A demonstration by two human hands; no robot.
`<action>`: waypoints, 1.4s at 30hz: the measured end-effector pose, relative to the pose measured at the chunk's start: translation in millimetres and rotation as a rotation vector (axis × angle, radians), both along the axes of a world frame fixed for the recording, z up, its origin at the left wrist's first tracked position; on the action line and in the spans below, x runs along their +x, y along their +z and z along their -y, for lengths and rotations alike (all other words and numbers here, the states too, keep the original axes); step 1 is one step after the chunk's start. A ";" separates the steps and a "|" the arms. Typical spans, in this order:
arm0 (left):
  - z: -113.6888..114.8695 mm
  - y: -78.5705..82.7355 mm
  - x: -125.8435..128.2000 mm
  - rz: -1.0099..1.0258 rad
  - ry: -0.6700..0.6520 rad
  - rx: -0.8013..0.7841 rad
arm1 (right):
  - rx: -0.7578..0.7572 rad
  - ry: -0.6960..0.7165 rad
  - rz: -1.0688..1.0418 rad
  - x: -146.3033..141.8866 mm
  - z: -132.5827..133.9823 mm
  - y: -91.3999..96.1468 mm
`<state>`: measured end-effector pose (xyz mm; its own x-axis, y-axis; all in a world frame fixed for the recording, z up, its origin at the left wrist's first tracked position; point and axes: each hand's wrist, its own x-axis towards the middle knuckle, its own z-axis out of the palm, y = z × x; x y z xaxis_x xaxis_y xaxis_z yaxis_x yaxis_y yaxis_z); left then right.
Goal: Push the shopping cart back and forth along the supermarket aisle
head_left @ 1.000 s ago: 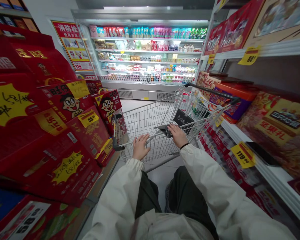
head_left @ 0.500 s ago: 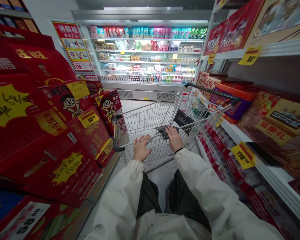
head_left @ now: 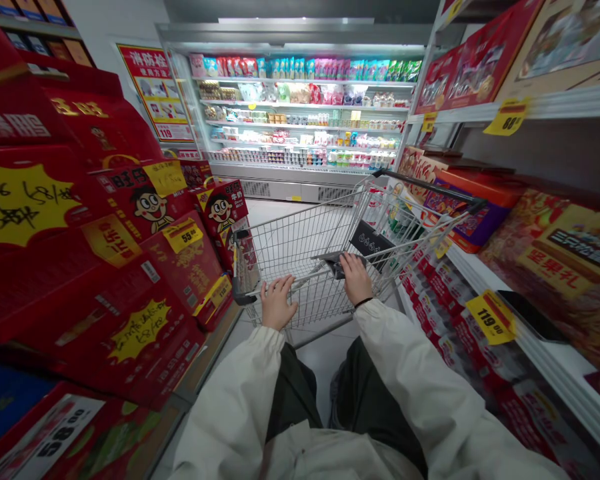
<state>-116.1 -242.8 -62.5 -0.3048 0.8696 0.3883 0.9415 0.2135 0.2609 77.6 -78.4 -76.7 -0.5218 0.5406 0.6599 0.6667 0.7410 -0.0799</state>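
Observation:
A wire shopping cart (head_left: 300,233) stands slantwise in front of me, its long side toward my body. My left hand (head_left: 279,303) lies over the near top rail, close to the cart's left corner, with its fingers bent over the rail and the thumb apart. Farther right along that side, my right hand (head_left: 357,279) curls over a dark grey plastic piece (head_left: 334,264) on the rail. A black panel with white symbols (head_left: 371,245) sits inside the cart. The dark push handle (head_left: 430,189) is at the far right, away from both hands.
Stacked red gift boxes (head_left: 130,320) line the left side. Shelves on the right hold boxed snacks (head_left: 560,253) and a dark phone-like slab (head_left: 527,315) near the edge. A lit refrigerated display (head_left: 305,173) spans the back. Tiled floor shows between.
My view has turned slightly, so the surroundings sit a little farther right. My left hand has slid left along the rail toward the corner; my right hand keeps its place on the cart.

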 end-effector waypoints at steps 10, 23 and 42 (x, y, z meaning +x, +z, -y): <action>-1.3 -2.9 14.5 -0.010 -0.008 0.000 | 0.022 0.085 0.060 20.0 -7.9 7.6; -12.7 -9.5 48.6 0.007 -0.044 0.015 | 0.018 0.174 0.054 0.0 21.7 -3.4; -5.6 23.5 20.9 0.057 -0.313 -0.288 | 0.050 0.139 -0.024 -4.1 25.9 -21.1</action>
